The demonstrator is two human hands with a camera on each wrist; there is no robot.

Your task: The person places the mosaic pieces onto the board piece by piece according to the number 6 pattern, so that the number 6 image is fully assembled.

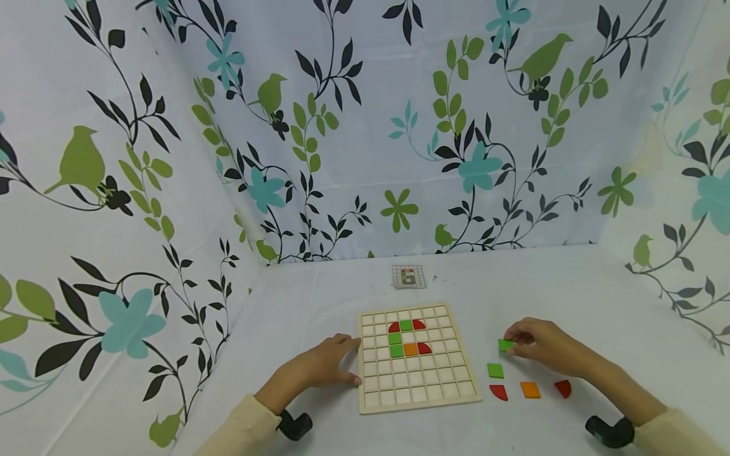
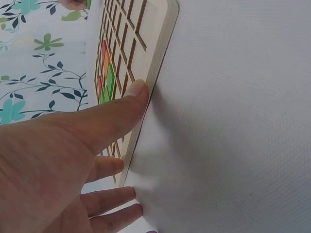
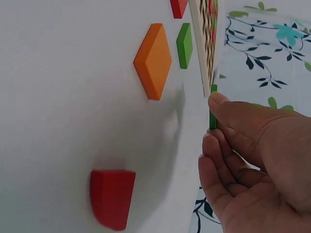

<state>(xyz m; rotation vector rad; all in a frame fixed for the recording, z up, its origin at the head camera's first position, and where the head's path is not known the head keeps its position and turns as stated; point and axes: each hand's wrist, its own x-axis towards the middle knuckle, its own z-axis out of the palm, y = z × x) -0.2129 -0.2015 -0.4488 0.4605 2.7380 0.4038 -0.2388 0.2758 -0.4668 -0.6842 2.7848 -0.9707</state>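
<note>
A wooden grid board (image 1: 419, 398) lies on the white table, with red, green and orange tiles set in its upper cells. My left hand (image 1: 326, 362) rests at the board's left edge; in the left wrist view the thumb (image 2: 136, 92) lies on the frame, and the fingers are spread and fairly straight. Right of the board, my right hand (image 1: 549, 347) pinches a green square tile (image 3: 213, 109) between thumb and fingers, held above the table. Nearest to that hand lie another green square (image 1: 495, 371), an orange square (image 1: 530, 390) and two red quarter-circle tiles, one a red piece (image 3: 112, 199).
A small pattern card (image 1: 409, 277) with a coloured figure on a grid lies beyond the board. A patterned curtain (image 1: 365, 158) with birds, leaves and flowers hangs behind the table and along both sides.
</note>
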